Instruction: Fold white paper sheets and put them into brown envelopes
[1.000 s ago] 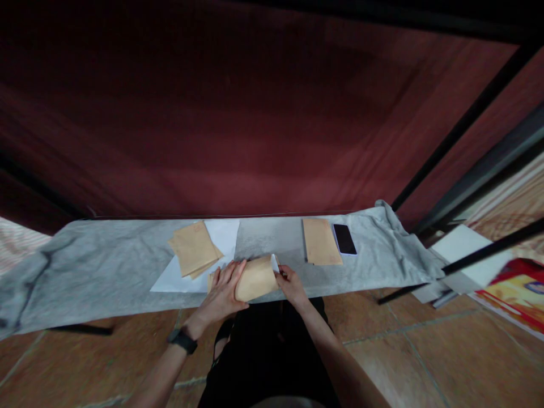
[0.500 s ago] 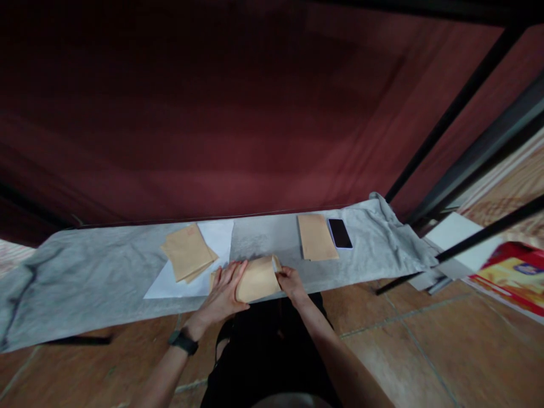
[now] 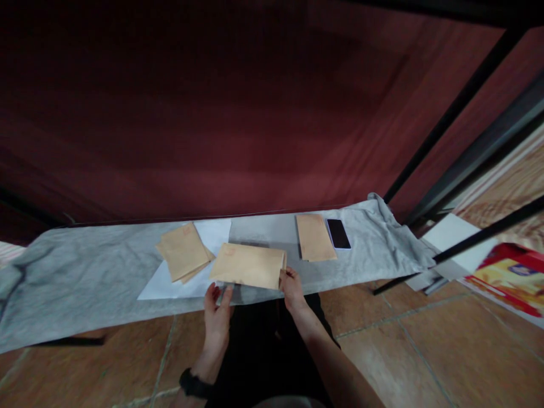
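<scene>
A brown paper envelope (image 3: 249, 265) is held slightly above the grey cloth, its long side running left to right, with a faint red print at its upper left. My right hand (image 3: 291, 286) pinches its right end, where the flap edge and a pale strip show. Just below the envelope's lower left corner is my left hand (image 3: 217, 310), thumb and fingers apart, holding nothing. To the left, several brown envelopes (image 3: 183, 252) lie fanned on white paper (image 3: 159, 285). Farther right lies another small stack of envelopes (image 3: 317, 238).
A phone (image 3: 339, 234) lies beside the right stack. The narrow bench is covered by a grey cloth (image 3: 93, 272), with a dark red panel (image 3: 255, 141) behind it. Black metal bars (image 3: 457, 107) and a red and yellow package (image 3: 512, 277) stand at the right.
My left hand has let go of the envelope and drawn back toward me. The envelope, bent before, is now flat and raised, still in my right hand.
</scene>
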A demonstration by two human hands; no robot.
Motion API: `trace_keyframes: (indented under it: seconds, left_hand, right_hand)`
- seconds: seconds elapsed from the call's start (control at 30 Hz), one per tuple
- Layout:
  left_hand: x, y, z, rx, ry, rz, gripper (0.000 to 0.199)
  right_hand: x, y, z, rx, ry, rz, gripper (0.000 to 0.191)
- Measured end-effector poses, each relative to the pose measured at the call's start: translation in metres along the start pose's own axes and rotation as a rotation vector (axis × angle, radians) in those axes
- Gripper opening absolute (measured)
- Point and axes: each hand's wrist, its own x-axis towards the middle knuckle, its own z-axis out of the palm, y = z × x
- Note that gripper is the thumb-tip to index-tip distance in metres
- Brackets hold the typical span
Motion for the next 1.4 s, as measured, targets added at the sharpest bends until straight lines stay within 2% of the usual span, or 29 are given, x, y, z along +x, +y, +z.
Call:
trace_keyframes:
  seconds: [0.03, 0.1, 0.17, 0.27, 0.43, 0.57, 0.67, 0.73, 0.83, 0.87, 0.93, 1.0, 1.07, 1.13, 1.2, 1.3, 1.4]
  left_hand:
    - [-0.004, 0.002, 0.007, -0.131, -0.027, -0.086, 0.038]
    - [-0.008, 0.012, 0.022, -0.357, -0.162, -0.299, 0.021]
    - [-0.008, 0.023, 0.038, -0.469, -0.226, -0.455, 0.018]
    - [0.0, 0.033, 0.057, -0.472, -0.212, -0.478, 0.019]
    - [0.026, 0.032, 0.071, -0.301, -0.282, -0.363, 0.022]
    - [0.048, 0.033, 0.077, -0.226, -0.346, -0.279, 0.037]
    - [0.06, 0.035, 0.084, -0.154, -0.375, -0.207, 0.049]
    - [0.064, 0.034, 0.088, 0.012, -0.358, -0.054, 0.056]
    - [0.06, 0.026, 0.088, 0.341, -0.303, 0.341, 0.062]
    - [0.055, 0.022, 0.087, 0.407, -0.33, 0.454, 0.06]
    - [0.043, 0.013, 0.08, 0.486, -0.499, 0.608, 0.047]
    - [0.029, 0.005, 0.072, 0.55, -0.708, 0.683, 0.036]
    - [0.018, 0.0, 0.064, 0.62, -0.786, 0.715, 0.037]
    - [0.014, -0.002, 0.061, 0.672, -0.764, 0.713, 0.035]
    - [0.016, 0.0, 0.061, 0.716, -0.727, 0.706, 0.033]
    - [0.022, 0.003, 0.065, 0.768, -0.707, 0.721, 0.033]
    - [0.024, 0.002, 0.068, 0.777, -0.66, 0.727, 0.032]
  right_hand:
    - [-0.002, 0.0, 0.002, 0.017, 0.011, 0.001, 0.034]
    - [-0.005, 0.001, 0.007, 0.055, 0.038, 0.006, 0.033]
    - [-0.009, 0.001, 0.01, 0.079, 0.051, 0.012, 0.033]
    - [-0.013, 0.001, 0.011, 0.09, 0.051, 0.03, 0.033]
    - [-0.015, -0.004, -0.003, 0.077, 0.021, 0.067, 0.034]
    - [-0.013, -0.006, -0.013, 0.102, -0.029, 0.166, 0.041]
    - [-0.011, -0.005, -0.012, 0.09, -0.044, 0.232, 0.043]
    - [-0.01, -0.002, -0.01, 0.085, -0.044, 0.253, 0.042]
    - [-0.009, -0.001, -0.01, 0.058, -0.089, 0.298, 0.042]
    - [-0.01, -0.001, -0.011, 0.048, -0.116, 0.314, 0.043]
    - [-0.01, -0.002, -0.015, 0.025, -0.182, 0.332, 0.047]
    - [-0.009, -0.003, -0.021, -0.017, -0.232, 0.336, 0.05]
    - [-0.007, -0.003, -0.025, -0.084, -0.267, 0.333, 0.05]
    - [-0.003, -0.002, -0.026, -0.19, -0.291, 0.28, 0.048]
    - [0.003, 0.001, -0.023, -0.358, -0.295, 0.156, 0.045]
    - [0.011, 0.004, -0.018, -0.575, -0.254, -0.027, 0.035]
    - [0.013, 0.003, -0.015, -0.673, -0.212, -0.185, 0.025]
